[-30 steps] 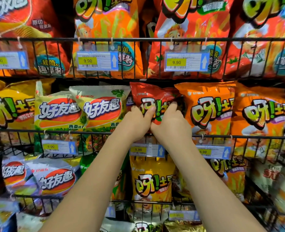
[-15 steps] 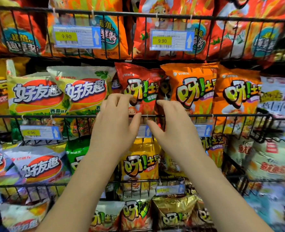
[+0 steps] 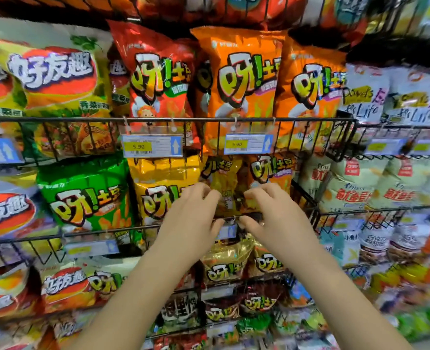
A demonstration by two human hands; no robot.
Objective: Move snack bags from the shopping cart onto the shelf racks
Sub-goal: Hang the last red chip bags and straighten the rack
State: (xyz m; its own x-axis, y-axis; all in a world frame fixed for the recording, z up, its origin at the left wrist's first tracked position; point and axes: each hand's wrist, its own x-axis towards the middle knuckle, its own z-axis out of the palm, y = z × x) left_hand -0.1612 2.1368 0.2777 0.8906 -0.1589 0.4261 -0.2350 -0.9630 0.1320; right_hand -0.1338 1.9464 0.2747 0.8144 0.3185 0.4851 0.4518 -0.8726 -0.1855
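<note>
The left hand [image 3: 193, 213] and right hand [image 3: 272, 215] hover by the lower black wire rack [image 3: 95, 234], each grip loose and empty, so the tilted red foil snack bag [image 3: 158, 84] in the upper rack [image 3: 297, 119] could slump forward unsupported.

The snack bags [image 3: 239, 82] are thin printed plastic film, glossy, with creases and bright highlights on the surface. The gold bag [image 3: 227, 258] has a reflective, metallic foil finish. The racks [image 3: 82, 119] are smooth black metal wire. The price tag holders [image 3: 152, 146] are clear glossy plastic sleeves over printed paper labels, hung on small white plastic hooks [image 3: 234, 127].
</note>
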